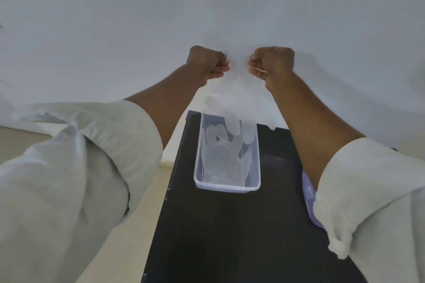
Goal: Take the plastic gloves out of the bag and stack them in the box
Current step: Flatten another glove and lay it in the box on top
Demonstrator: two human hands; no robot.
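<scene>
From the head camera, both arms reach forward and up in front of a pale wall point(115, 18), with light sleeves rolled back on the forearms. The left hand point(207, 63) is curled almost into a fist, thumb pressed against the side of the forefinger, pinching one upper edge of a clear plastic glove point(234, 103). The right hand point(272, 64) is closed the same way, fingers folded tight and thumb nipping the opposite edge. The two hands sit close together at the same height, with the glove's cuff stretched between them.

The glove hangs down from that grip, thin and hard to make out against the wall; its fingers dangle over the far end of a clear rectangular box point(202, 181), the tips seeming to dip just inside the rim. Inside the box lies another clear glove point(220, 158), flat, fingers pointing away from the camera. The box stands on a black surface point(230, 236). A pale purple bag point(309, 193) shows beside the right forearm, mostly hidden by it.
</scene>
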